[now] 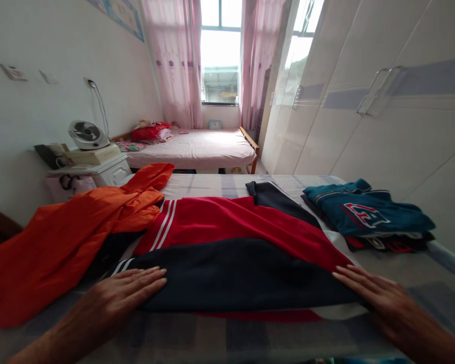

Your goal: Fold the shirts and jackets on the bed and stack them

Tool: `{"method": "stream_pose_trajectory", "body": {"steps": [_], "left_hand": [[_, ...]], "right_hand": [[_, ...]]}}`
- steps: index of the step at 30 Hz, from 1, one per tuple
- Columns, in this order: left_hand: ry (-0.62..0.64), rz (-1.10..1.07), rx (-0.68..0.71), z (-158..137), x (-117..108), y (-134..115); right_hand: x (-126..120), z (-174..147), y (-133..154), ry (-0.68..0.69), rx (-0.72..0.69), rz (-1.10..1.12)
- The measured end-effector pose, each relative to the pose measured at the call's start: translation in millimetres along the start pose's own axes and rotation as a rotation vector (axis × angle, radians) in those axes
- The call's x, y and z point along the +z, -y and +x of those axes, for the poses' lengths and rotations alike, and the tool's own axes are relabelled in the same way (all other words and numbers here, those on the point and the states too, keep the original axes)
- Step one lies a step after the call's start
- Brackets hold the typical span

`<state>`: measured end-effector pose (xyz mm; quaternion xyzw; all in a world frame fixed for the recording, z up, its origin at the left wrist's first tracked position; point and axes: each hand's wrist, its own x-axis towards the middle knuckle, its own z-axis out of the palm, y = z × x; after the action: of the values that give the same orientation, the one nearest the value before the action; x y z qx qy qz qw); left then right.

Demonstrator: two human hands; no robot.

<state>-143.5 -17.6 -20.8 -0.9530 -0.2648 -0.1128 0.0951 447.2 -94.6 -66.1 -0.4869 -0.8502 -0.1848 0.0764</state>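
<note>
A red and navy jacket [212, 222] with white stripes at its hem and cuff lies spread on the bed in front of me. One navy sleeve is laid across its near side. My left hand [125, 290] rests flat on that sleeve near the striped cuff, fingers stretched out. At the other end, my right hand [375, 285] lies with straight fingers on the navy and red cloth by the shoulder. The second navy sleeve [284, 199] sticks out on the far side. Neither hand grips anything.
An orange jacket [87, 232] lies to the left. Folded clothes, with a teal shirt [367, 210] on top, are stacked at the right. Beyond stand a nightstand [114, 169] with a fan [87, 134], a second bed [205, 146] and white wardrobes [364, 101] along the right wall.
</note>
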Motion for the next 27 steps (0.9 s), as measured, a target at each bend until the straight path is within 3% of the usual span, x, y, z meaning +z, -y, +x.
{"method": "stream_pose_trajectory", "body": {"steps": [4,8,12,15,20,24,27], "left_hand": [[0.066,-0.086,-0.076,-1,-10,-1],[0.002,-0.104,-0.297,38,-10,15],[0.047,-0.068,-0.33,99,13,37],[0.081,-0.024,-0.353,123,41,50],[0.069,0.046,-0.399,112,78,63],[0.117,0.069,-0.457,98,91,69],[0.135,0.067,-0.487,95,96,71]], "right_hand": [[-26,25,-22,0.111,0.191,0.289],[-40,123,-45,0.162,0.504,0.362],[-3,230,-57,0.229,0.696,0.312],[35,280,-62,0.29,0.859,0.277],[70,306,-72,0.288,0.97,0.245],[75,296,-93,0.168,1.015,0.182],[82,287,-103,0.156,1.037,0.177]]}}
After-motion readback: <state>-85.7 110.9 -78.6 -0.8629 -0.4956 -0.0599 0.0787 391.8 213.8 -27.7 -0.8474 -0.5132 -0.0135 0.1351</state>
